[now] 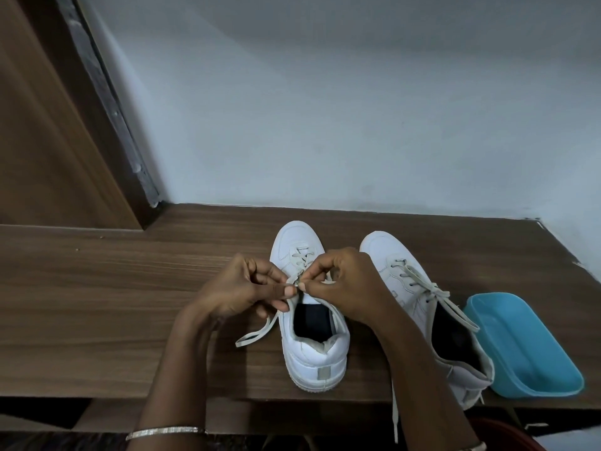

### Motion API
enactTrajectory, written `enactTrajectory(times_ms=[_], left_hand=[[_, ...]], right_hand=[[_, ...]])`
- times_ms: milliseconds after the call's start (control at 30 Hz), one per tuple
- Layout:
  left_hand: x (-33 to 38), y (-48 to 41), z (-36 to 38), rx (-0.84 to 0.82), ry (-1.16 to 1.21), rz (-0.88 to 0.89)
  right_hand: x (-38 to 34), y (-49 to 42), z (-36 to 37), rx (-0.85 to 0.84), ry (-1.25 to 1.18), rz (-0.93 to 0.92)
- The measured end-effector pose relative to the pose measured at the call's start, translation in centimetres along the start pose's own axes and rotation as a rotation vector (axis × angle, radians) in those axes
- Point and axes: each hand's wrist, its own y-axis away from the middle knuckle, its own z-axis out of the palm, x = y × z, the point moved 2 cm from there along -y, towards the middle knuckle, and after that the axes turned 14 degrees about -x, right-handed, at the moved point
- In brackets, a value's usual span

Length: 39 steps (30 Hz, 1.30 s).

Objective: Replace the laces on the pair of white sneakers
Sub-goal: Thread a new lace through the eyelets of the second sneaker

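Observation:
Two white sneakers stand side by side on a wooden table (pixel 97 288), toes pointing away from me. Over the tongue of the left sneaker (pixel 313 349), my left hand (pixel 242 289) and my right hand (pixel 346 281) meet, each pinching the off-white lace (pixel 257 333) near the upper eyelets. One free end of that lace trails off to the left on the table. The right sneaker (pixel 406 281) is laced, and its loose lace ends (pixel 455 307) lie over its side, one hanging past the table's front edge.
A light blue plastic tray (pixel 527 346) sits at the right, touching the right sneaker. A wall runs close behind the table, and a wooden door frame (pixel 65 125) stands at the left. The table's front edge is near my arms.

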Motion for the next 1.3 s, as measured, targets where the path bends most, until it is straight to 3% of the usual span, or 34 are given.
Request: enactTrajectory(times_ms=[267, 567, 867, 1033, 1133, 1233, 1300], left_hand=[[0.0, 0.2, -0.1, -0.017, 0.008, -0.022], [0.1, 0.4, 0.0, -0.041, 0.011, 0.007], [0.2, -0.1, -0.3, 0.03, -0.132, 0.041], [0.0, 0.3, -1.4, 0.13, -0.099, 0.138], [0.2, 0.4, -1.8, 0.253, 0.215, 0.257], [0.6, 0.5, -2.4, 0.272, 0.65, 0.378], [0.4, 0.8, -3.2, 0.299, 0.811, 0.438]], right_hand=[[0.0, -0.2, 0.3, 0.042, 0.068, -0.006], [-0.3, 0.1, 0.1, 0.023, -0.03, -0.007], [0.0, -0.1, -0.1, -0.012, -0.092, -0.009], [0.6, 0.0, -0.6, -0.039, -0.028, -0.022], [1.0, -0.2, -0.6, -0.007, 0.026, -0.015], [1.3, -0.2, -0.6, 0.033, 0.123, 0.026], [1.7, -0.1, -0.7, 0.011, 0.144, 0.061]])
